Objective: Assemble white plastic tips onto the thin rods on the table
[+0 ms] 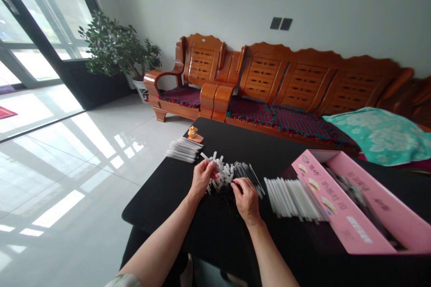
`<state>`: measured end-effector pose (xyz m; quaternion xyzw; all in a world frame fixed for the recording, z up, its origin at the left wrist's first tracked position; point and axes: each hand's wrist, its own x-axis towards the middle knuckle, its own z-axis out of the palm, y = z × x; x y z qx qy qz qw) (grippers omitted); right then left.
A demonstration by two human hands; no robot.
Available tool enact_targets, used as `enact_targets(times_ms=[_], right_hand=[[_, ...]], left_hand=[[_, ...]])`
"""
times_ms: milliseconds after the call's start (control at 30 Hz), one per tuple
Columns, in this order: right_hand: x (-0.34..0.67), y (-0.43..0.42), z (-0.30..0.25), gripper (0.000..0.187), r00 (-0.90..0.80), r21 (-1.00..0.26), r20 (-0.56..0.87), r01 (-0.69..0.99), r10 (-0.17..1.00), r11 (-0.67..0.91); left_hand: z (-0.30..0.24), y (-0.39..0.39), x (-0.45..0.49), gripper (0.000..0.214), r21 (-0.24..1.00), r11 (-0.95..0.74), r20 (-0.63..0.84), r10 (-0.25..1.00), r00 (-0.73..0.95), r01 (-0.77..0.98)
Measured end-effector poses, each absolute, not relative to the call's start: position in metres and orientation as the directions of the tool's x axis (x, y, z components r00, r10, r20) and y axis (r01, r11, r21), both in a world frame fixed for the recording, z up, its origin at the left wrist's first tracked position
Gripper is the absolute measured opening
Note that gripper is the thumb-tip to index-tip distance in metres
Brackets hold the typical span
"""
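white pieces point(223, 175) lie heaped on the black table point(161, 197) beside dark sticks point(248, 174). the left hand point(202, 177) bends its fingers at the heap's edge, the right hand point(247, 197) curls its fingertips nearby; what either pinches, i cannot tell.

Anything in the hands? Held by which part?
Can't tell. Left hand is at the small white pieces, right hand beside them; anything pinched is too small to make out.

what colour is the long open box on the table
The box is pink, with printing on its side; it shows best in the head view.
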<state>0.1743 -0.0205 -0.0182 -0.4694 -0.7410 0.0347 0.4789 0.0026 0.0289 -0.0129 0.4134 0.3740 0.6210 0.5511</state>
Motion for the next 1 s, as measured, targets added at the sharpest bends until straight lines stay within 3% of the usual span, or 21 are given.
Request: enact_targets(times_ms=[333,700,1000], right_hand=[[0.177,-0.022,-0.017,0.01,-0.103,-0.464,0.665,0.719,0.739,0.518],[0.174,-0.021,-0.016,0.019,-0.145,-0.47,0.681,0.665,0.718,0.581],[0.22,-0.03,-0.012,0.021,-0.081,-0.458,0.641,0.757,0.763,0.465]], left_hand=[[-0.014,0.032,-0.002,0.039,0.909,-0.142,0.093,0.986,-0.142,-0.393],[-0.014,0.028,0.004,0.041,0.923,-0.09,0.095,0.995,-0.004,-0.375],[-0.018,0.041,-0.019,0.036,0.873,-0.22,0.055,0.932,-0.359,-0.436]])
